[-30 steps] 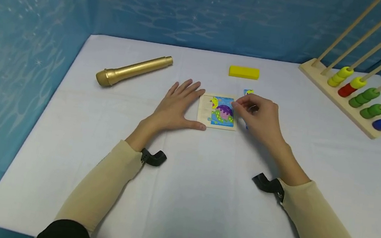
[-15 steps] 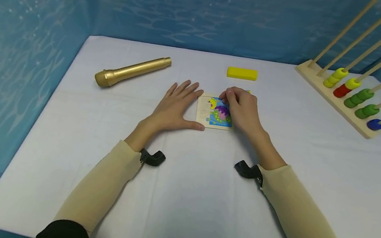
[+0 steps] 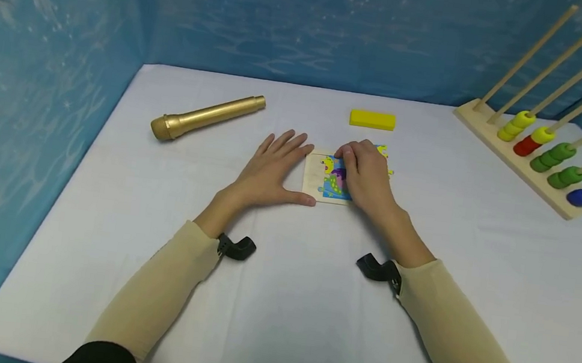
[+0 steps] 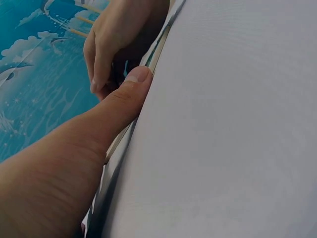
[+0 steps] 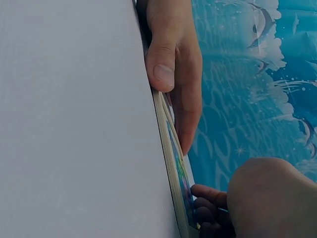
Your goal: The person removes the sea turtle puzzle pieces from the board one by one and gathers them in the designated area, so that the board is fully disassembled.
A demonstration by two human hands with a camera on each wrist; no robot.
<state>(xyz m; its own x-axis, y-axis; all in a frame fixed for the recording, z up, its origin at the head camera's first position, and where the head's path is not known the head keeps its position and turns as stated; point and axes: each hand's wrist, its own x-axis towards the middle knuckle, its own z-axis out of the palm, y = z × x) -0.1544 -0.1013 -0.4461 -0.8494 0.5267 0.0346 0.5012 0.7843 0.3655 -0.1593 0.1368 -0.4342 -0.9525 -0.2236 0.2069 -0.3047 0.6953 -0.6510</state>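
A small square wooden puzzle board (image 3: 313,175) with a colourful dinosaur picture (image 3: 333,180) lies mid-table. My left hand (image 3: 270,173) rests at its left side with fingers spread, the thumb at the near edge. In the left wrist view that thumb (image 4: 133,82) lies along the board's edge. My right hand (image 3: 370,176) covers the right part of the picture, its fingers bent. The right wrist view shows those fingers (image 5: 208,210) at the puzzle's face; whether they pinch a piece is hidden. A loose puzzle piece (image 3: 384,151) shows partly behind the right hand.
A gold toy microphone (image 3: 209,116) lies at the back left. A yellow block (image 3: 372,119) sits behind the puzzle. At the back right stands a wooden bead rack (image 3: 523,158) with tall rods and coloured beads. Blue sea-print sheeting rises behind the white table (image 3: 280,313).
My right hand has moved left from the board's right edge onto the picture, then slightly lower over it. The left hand has stayed in place. The head view has shifted slightly.
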